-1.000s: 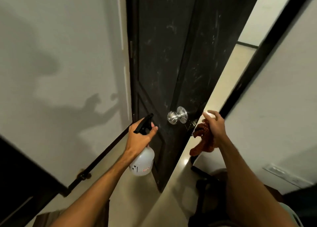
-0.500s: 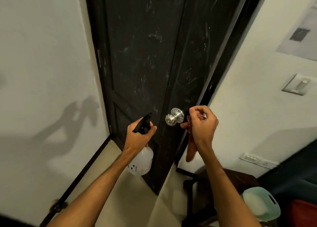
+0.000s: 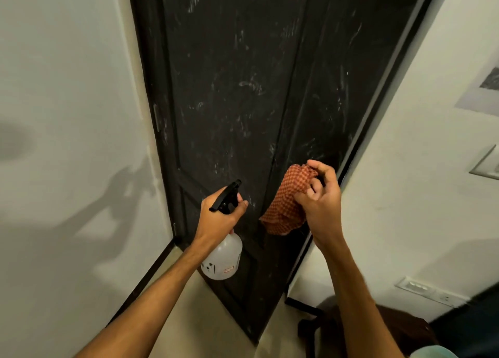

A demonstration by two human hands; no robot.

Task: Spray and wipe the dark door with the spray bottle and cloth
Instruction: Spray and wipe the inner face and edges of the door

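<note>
Seen from the head camera, two bare forearms reach toward a tall dark door (image 3: 243, 101). Its black panelled face is streaked all over with pale smears and scuffs, and it stands in a black frame between two white walls. The left wall (image 3: 67, 114) carries the soft shadow of an arm and bottle. On the right wall (image 3: 405, 195) are a light switch (image 3: 487, 166), a low socket plate (image 3: 429, 290) and the edge of a grey printed sheet (image 3: 483, 87). The floor (image 3: 205, 320) is pale beige.

The left hand (image 3: 218, 217) grips the neck of a translucent white spray bottle (image 3: 222, 260), with its black nozzle aimed at the lower door. A small red-edged label (image 3: 228, 270) is on the bottle, its writing too small to read. The right hand (image 3: 321, 203) pinches a bunched orange-red checked cloth (image 3: 286, 203) in front of the door, near its right edge. Whether the cloth touches the door cannot be told.
</note>
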